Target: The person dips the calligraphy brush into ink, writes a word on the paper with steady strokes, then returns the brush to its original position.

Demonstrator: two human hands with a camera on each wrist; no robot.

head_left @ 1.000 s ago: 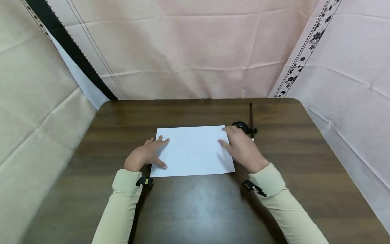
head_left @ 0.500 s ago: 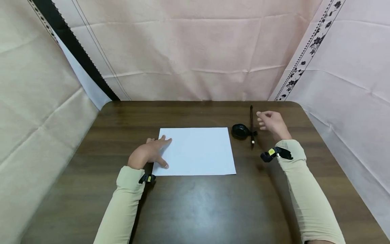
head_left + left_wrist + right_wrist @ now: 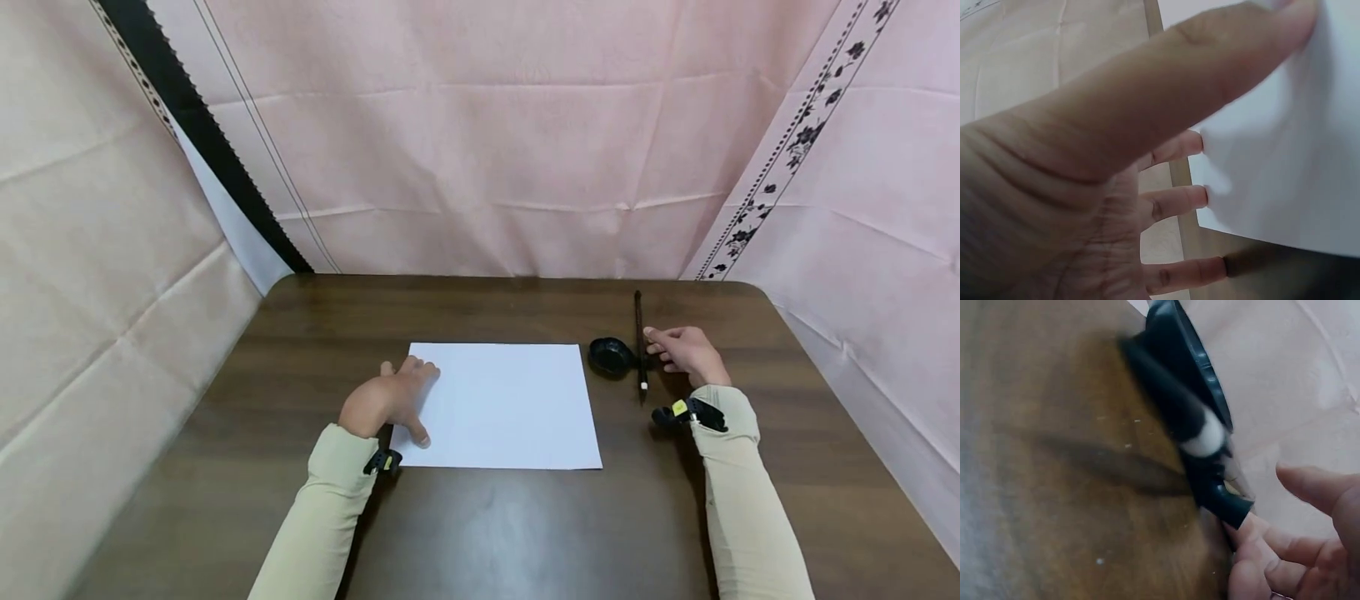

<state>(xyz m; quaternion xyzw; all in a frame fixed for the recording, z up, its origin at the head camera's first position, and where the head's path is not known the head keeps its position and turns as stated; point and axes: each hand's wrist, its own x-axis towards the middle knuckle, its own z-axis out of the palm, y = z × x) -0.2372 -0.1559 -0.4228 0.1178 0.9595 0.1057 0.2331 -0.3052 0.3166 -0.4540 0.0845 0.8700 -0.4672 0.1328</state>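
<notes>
- One sheet of white paper [image 3: 510, 408] is laid flat on the wood-grain table [image 3: 495, 537], with its long edges set roughly along the table's far edge
- The sheet's left edge is pressed by the left hand [image 3: 386, 402]: the fingers and thumb are spread wide, nothing is gripped, and the little fingertip is set on the wood beyond the paper
- A slim brown shaft with a dark tapered end, apparently a brush [image 3: 639, 321], is placed right of the sheet, just beside a round black dish [image 3: 611, 357]
- The right hand [image 3: 692, 354] is positioned just beside the shaft: the thumb is parted from the half-bent fingers and no closed hold is shown; whether the shaft is touched cannot be told
- Done, as judged: paper placed and steadied
- Left, as judged: the brush is not yet taken up, and no mark can be seen on the sheet
- No brand, label or writing can be read; only a plain white band [image 3: 643, 386] on the brush, a plain yellow patch [image 3: 679, 408] at the right wrist and a printed floral border [image 3: 806, 133] on the cloth are distinguished
</notes>
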